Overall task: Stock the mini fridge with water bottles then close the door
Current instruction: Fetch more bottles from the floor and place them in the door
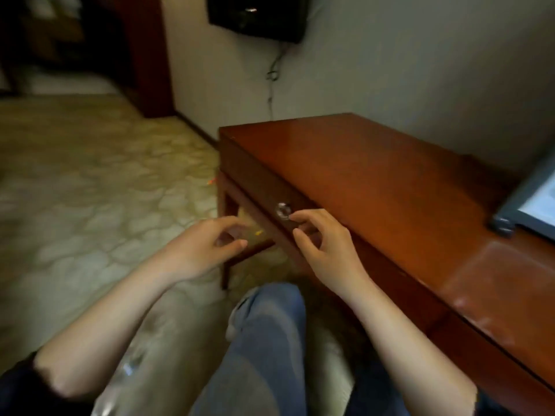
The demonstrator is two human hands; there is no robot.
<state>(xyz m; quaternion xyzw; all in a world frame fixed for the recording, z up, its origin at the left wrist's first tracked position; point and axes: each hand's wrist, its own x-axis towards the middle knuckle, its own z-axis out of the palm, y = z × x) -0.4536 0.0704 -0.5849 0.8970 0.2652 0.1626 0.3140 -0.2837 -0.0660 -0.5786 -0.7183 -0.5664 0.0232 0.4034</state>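
Our right hand (324, 247) hangs with fingers loosely curled around nothing, its forefinger tip just beside the glassy drawer knob (283, 210) on the front of the red-brown worktop (390, 181). Our left hand (207, 247) hovers a little apart from it, likewise relaxed and empty, over the patterned carpet (90, 175). Lower left, under that forearm, lies something clear and blurred (a water bottle (129, 367), it seems), beside our denim knee (264, 340).
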